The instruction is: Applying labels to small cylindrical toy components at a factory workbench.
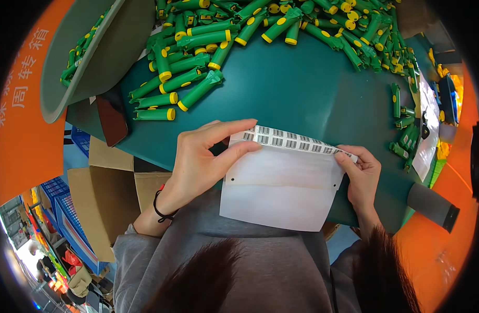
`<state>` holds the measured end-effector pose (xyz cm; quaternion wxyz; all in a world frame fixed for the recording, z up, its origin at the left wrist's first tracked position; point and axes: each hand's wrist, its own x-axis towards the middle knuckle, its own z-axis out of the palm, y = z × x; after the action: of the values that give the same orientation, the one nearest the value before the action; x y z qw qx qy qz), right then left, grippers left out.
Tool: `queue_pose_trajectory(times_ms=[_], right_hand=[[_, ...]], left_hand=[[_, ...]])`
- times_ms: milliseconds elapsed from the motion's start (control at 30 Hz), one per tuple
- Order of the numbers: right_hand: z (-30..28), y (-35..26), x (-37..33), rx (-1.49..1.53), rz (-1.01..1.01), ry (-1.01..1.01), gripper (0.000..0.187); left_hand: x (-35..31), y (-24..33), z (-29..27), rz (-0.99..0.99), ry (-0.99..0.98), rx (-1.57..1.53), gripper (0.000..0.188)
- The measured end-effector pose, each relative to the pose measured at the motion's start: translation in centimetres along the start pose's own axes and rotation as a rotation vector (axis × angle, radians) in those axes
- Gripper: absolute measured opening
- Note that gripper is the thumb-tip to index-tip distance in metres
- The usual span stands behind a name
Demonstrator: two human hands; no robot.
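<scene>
Between my two hands a white sheet of barcode labels (286,182) is held over the table's near edge. Its top edge is folded over, so a narrow band of small printed barcode labels (291,141) faces me above the blank white backing. My left hand (208,148) pinches the upper left corner between thumb and fingers. At the upper right corner my right hand (360,169) grips the sheet, its thumb on the front and the other fingers mostly behind. Beyond the sheet lie green plastic tubes with yellow ends (190,91).
A grey-green tub (101,57) holding more green pieces leans at the left, beside a dark brown flat object (112,117). Several green parts (403,128) lie at the right of the green table (281,83). An open cardboard box (101,201) stands below left; a dark grey cylinder (432,206) sits right.
</scene>
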<state>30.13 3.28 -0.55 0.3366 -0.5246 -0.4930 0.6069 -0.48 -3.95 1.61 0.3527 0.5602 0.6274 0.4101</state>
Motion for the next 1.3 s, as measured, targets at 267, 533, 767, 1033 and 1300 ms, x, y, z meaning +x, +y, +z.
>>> queue_pose_trajectory(times_ms=[267,533,767,1033,1300], right_hand=[[-0.5,-0.9,0.1,-0.038,0.03,-0.009,0.017],[3.7,-6.5,2.5,-1.123,-0.906,-0.083,0.044],[4.7,-3.5,4.9,-0.704,-0.429,-0.238,0.016],[7.3,-2.8,5.5,-0.873,-0.865,-0.23,0.024],[6.9,-1.2,6.4,-0.69,-0.788,-0.258,0.025]], left_hand=[[1.1,-1.0,0.7,-0.064,0.039,-0.236,0.017],[1.5,-0.7,2.3,0.173,0.25,0.132,0.006],[2.7,0.0,0.7,0.32,0.19,0.606,0.02],[4.1,-2.2,2.5,0.398,-0.045,0.237,0.035],[3.4,-2.3,-0.6,0.542,0.094,0.613,0.032]])
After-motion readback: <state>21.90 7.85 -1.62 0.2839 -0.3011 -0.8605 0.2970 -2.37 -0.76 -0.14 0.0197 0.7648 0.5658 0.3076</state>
